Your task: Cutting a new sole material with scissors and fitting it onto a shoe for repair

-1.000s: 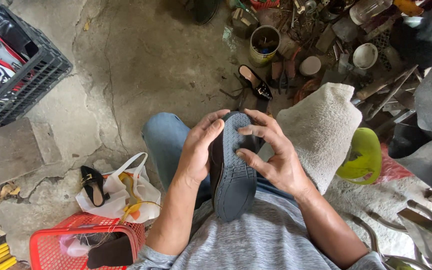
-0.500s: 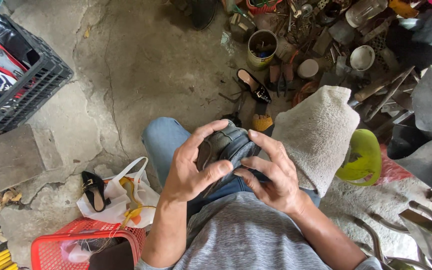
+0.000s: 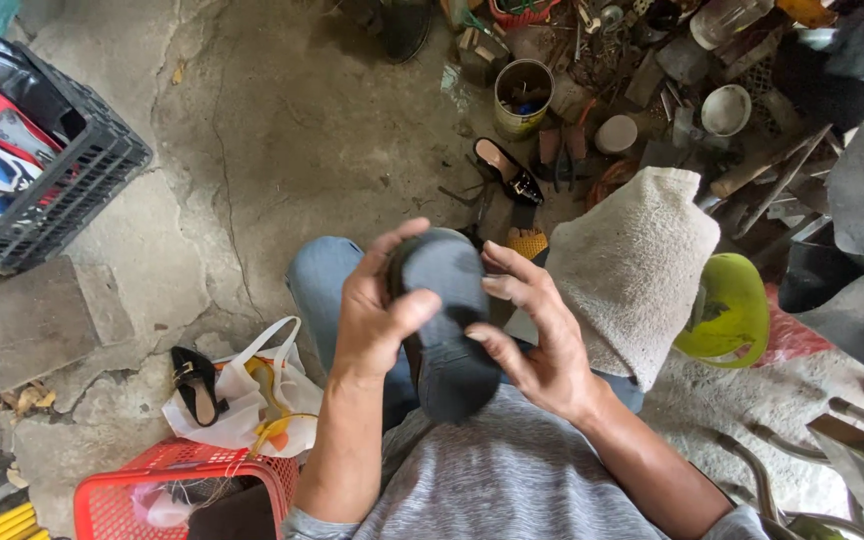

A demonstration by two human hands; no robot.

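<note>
Between left hand (image 3: 377, 315) and right hand (image 3: 532, 335), a dark shoe (image 3: 447, 320), sole upward.

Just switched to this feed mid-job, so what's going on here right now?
A seated person holds a dark shoe sole-up over their lap with both bare hands. The left hand grips its side, thumb across the sole; the right hand cups the other side. A pale towel lies over the right knee. On the concrete floor sit a black crate of shoes, a red basket and a loose black shoe.
</note>
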